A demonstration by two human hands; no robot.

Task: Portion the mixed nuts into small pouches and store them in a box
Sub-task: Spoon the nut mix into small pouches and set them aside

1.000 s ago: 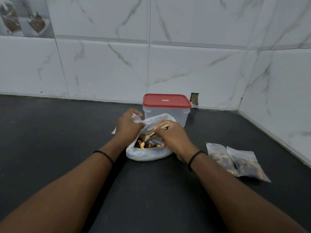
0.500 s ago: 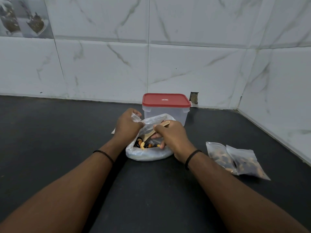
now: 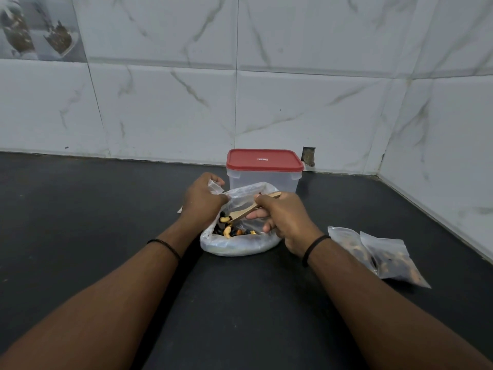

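Now scooping: right hand (image 3: pixel 285 220) pinches wooden spoon (image 3: pixel 249 211) in nut bag (image 3: pixel 240 240); left hand (image 3: pixel 202 202) grips small pouch (image 3: pixel 214 186). Next, tip the spoonful into it.

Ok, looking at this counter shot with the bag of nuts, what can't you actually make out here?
- Head view: the spoon bowl is buried among the mixed nuts, so its load is hidden.
- The small pouch is mostly covered by the left hand.
- The box has its lid on and cloudy walls, so its contents are unclear.
- The lid's label is too small to read.
- The right hand covers part of the bag.
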